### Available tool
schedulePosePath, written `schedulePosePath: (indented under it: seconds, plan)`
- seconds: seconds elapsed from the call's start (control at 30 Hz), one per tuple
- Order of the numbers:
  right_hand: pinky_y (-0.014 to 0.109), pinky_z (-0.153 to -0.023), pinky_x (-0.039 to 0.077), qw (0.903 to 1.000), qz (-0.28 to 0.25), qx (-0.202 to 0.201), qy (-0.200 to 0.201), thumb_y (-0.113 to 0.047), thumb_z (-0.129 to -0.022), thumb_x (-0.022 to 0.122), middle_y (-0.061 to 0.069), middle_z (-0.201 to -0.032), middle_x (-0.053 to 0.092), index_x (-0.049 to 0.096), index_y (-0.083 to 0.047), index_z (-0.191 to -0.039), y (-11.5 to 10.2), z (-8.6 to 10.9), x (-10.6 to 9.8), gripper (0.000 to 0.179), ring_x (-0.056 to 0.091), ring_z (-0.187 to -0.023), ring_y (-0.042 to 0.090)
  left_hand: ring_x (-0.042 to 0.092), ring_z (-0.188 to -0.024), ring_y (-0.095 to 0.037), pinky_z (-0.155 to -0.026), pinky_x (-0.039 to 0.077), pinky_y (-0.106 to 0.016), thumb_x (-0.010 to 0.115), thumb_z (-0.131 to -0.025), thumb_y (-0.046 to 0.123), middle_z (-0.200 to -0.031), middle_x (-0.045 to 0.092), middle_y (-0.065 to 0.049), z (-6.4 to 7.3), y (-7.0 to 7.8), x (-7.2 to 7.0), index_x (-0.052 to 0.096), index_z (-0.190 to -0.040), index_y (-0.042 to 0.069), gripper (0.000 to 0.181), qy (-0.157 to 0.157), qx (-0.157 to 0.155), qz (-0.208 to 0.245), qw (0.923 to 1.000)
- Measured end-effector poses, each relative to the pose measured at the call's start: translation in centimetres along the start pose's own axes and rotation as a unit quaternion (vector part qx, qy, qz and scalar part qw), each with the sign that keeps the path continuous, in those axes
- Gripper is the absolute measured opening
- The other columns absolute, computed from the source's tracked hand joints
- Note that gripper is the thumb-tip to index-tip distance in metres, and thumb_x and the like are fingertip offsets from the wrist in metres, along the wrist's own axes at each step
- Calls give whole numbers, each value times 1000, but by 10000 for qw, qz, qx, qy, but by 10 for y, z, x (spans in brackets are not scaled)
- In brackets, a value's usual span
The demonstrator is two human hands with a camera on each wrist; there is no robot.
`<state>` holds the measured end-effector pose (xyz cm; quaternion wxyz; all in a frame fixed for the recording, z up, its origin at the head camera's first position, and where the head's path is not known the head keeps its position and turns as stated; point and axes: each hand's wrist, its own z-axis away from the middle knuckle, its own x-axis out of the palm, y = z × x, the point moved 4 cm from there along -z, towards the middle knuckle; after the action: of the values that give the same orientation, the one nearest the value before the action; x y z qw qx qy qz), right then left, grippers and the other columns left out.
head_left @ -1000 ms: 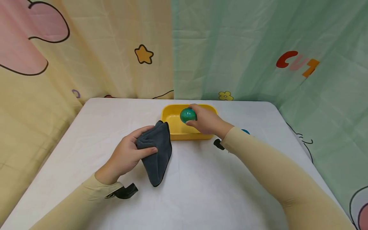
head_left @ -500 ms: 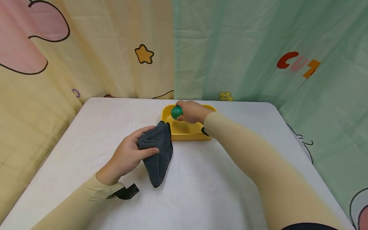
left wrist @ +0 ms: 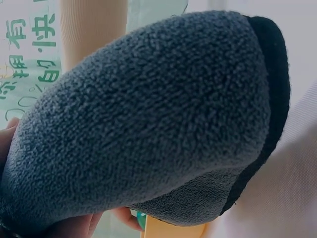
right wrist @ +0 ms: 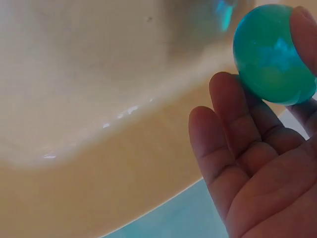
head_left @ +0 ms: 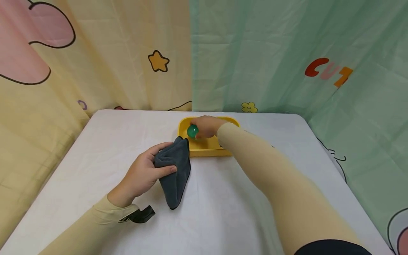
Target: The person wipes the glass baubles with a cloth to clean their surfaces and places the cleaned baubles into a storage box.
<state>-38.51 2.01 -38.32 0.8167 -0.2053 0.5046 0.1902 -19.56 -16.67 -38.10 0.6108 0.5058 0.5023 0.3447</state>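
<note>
My left hand (head_left: 140,174) holds a dark grey cloth (head_left: 176,179) with a black edge, thumb on top. In the left wrist view the fuzzy cloth (left wrist: 148,109) fills most of the picture. My right hand (head_left: 208,126) pinches a shiny, see-through green ball (head_left: 192,131) low over the left part of a yellow plastic basin (head_left: 208,153). The right wrist view shows the thumb and a fingertip on the ball (right wrist: 267,54), other fingers extended, close over the basin's floor (right wrist: 99,64). The cloth overlaps the basin's left front corner in the head view.
A white-covered table (head_left: 223,212) bears the basin near its back edge. Patterned curtains (head_left: 255,53) close in the back and sides. Black straps (head_left: 140,214) sit at the left wrist. My right sleeve (head_left: 280,187) hides part of the table.
My right hand has moved left with the green ball, then down into the basin. The left hand and cloth have stayed nearly still.
</note>
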Motion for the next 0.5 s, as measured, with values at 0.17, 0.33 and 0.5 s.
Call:
schedulePosePath:
  seconds: [0.17,0.33,0.5]
  plan:
    - [43,-124,41,9999,-106,47,-105,-33,-101,72,6,-147,58,45,-17,-157,0,-1,3,64,54,-128,25,66,-125,-30,-93,59,-20,85,-89,11,-149,60,-18,1,-1,1,50,-154,15,74,8,-19,-7,10000]
    - [44,-126,39,9996,-160,92,-195,-31,-100,73,6,-146,58,45,-17,-157,-1,-1,5,64,54,-127,25,67,-124,-30,-93,59,-19,85,-89,10,-147,62,-19,1,-1,2,51,-154,14,74,25,4,-30,10000]
    - [44,-126,39,9997,-129,-16,-211,-27,-99,75,6,-148,59,48,-16,-156,-2,1,6,64,55,-129,25,66,-125,-30,-93,59,-19,85,-89,11,-148,61,-19,1,-1,3,50,-154,14,74,-1,26,-28,10000]
